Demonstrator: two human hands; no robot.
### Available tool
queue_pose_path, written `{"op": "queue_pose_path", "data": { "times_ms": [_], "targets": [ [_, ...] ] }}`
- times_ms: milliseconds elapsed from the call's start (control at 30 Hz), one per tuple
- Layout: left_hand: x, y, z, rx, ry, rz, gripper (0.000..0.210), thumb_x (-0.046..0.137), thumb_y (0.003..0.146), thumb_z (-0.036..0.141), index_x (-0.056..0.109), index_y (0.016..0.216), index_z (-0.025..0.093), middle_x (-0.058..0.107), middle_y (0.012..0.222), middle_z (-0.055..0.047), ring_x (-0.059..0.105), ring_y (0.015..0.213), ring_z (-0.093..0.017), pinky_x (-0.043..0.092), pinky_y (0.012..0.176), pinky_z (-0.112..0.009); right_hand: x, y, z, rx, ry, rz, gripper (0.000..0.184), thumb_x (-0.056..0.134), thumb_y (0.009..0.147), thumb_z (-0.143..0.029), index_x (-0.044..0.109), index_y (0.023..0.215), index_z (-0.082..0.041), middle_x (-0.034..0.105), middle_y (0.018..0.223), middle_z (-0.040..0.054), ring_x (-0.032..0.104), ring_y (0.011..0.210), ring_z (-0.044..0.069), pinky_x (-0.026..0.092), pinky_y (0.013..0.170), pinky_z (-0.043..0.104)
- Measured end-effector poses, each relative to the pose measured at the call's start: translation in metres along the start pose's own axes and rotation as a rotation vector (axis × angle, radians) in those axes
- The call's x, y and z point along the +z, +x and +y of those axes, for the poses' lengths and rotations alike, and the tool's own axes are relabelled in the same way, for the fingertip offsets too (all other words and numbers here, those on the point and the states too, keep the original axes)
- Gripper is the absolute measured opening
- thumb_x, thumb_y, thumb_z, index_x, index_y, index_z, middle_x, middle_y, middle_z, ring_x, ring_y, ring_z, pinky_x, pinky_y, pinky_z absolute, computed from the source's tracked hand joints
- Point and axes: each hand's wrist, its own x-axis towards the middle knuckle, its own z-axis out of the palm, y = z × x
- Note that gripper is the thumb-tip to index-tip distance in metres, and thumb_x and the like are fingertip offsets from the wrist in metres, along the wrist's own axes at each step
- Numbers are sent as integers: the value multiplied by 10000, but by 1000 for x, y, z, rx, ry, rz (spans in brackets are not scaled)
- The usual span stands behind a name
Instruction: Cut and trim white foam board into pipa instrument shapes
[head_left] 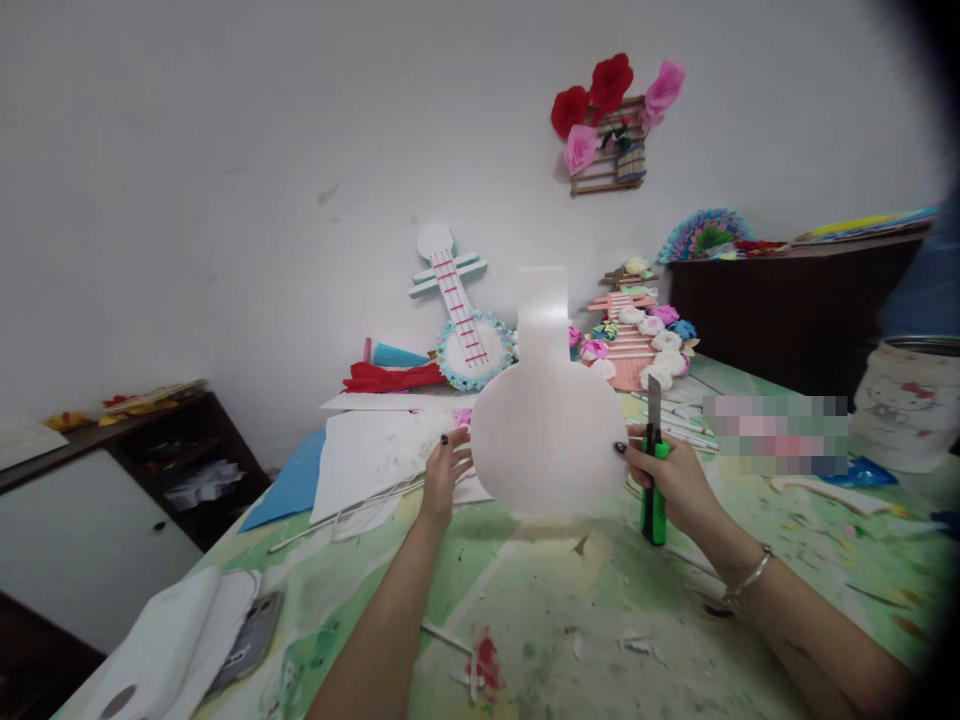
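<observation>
Upright above the table stands a white board cutout (547, 430), a rounded body with a straight neck on top. My left hand (450, 465) grips its left edge, fingers partly behind it. At the right edge is my right hand (675, 475), its fingers closed around a green and black utility knife (655, 500) with the blade out and pointing up. My right thumb or finger also touches the cutout's edge. Behind the cutout, a decorated lute-shaped craft (461, 320) with red strings and a blue frilled rim leans on the wall.
The green covered table (540, 620) carries paper scraps. White sheets (360, 460) and blue paper (289, 485) lie left, with a phone (251, 635) near the front. A flowered craft (637, 340) stands behind, and a white bucket (907, 400) is at right.
</observation>
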Motion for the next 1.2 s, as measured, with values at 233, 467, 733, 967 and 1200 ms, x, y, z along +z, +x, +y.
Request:
{"op": "queue_pose_path", "data": {
  "times_ms": [233, 467, 733, 967, 1200],
  "targets": [
    [9, -12, 9, -89, -223, -196, 455, 649, 681, 505, 641, 964, 148, 672, 831, -78, 642, 716, -186, 528, 635, -320, -3, 3, 1, 4, 1, 1, 469, 821, 523, -335, 561, 873, -164, 449, 503, -94, 360, 380, 49, 254, 366, 199],
    [10, -11, 9, -101, -225, -124, 431, 742, 599, 428, 673, 898, 126, 667, 755, -51, 612, 619, -145, 535, 587, -298, -5, 3, 0, 16, -17, -18, 457, 809, 533, -335, 576, 886, -164, 451, 503, -88, 356, 378, 51, 244, 368, 205],
    [5, -5, 11, 23, -133, 133, 355, 744, 606, 372, 669, 844, 119, 689, 743, -48, 626, 623, -131, 537, 611, -276, -7, 3, 4, 5, -65, -78, 429, 806, 560, -293, 606, 916, -161, 393, 443, -101, 330, 367, 60, 234, 367, 217],
    [3, -5, 14, 105, -3, 157, 220, 678, 662, 334, 675, 753, 134, 650, 640, -21, 603, 561, -124, 516, 555, -250, -8, 4, 5, 8, -76, -110, 404, 802, 565, -284, 610, 904, -179, 454, 507, -79, 333, 368, 50, 236, 362, 218],
    [4, -10, 14, 150, 138, 212, 108, 599, 712, 292, 581, 730, 187, 614, 659, 19, 602, 563, -107, 496, 580, -220, -8, 4, 5, 11, -75, -99, 367, 815, 545, -272, 618, 841, -181, 527, 561, -45, 350, 377, 46, 239, 352, 218]
  ]
}}
